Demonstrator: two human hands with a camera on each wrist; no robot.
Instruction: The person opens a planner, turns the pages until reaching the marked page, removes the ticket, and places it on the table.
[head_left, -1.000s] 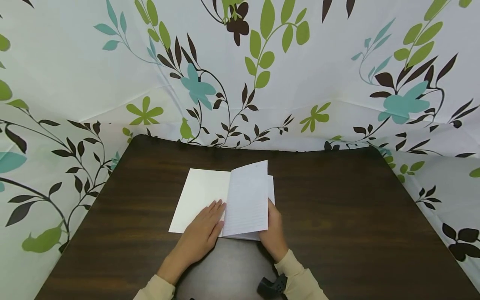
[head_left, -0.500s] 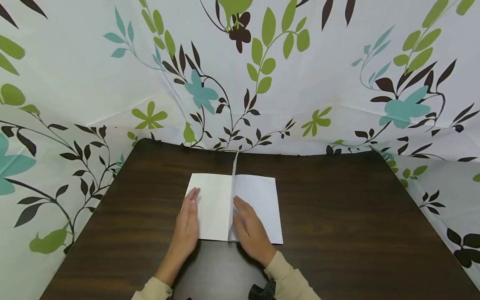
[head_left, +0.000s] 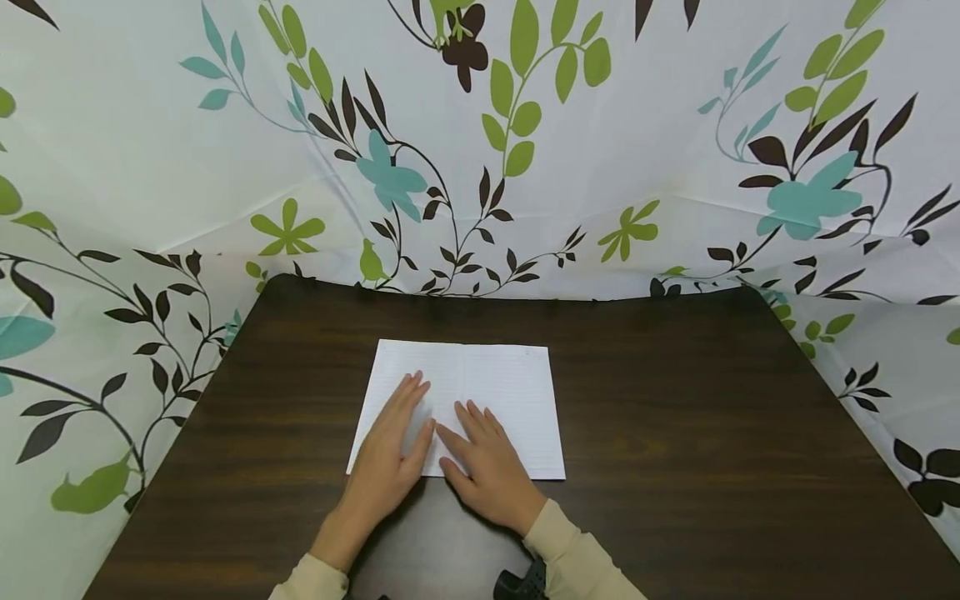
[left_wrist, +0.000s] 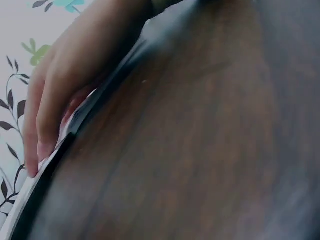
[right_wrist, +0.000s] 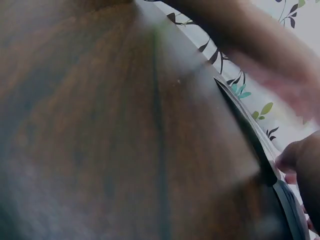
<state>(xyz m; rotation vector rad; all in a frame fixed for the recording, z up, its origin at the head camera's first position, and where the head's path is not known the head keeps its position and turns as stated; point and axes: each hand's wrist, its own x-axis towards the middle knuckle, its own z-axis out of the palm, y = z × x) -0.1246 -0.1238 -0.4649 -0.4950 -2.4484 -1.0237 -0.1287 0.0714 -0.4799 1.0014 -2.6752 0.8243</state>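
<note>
Page now turned flat; left hand [head_left: 390, 454] and right hand [head_left: 486, 462] press flat-fingered on the open lined notebook [head_left: 510, 392]. Thin, floppy, probably light; lift pages by an edge.

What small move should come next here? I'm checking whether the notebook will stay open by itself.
Probably slide both flat palms outward from the centre fold, pressing the pages down. The notebook lies open on the table, the left hand flat on its left page and the right hand flat on its right page, both near the lower middle, neither holding anything.
</note>
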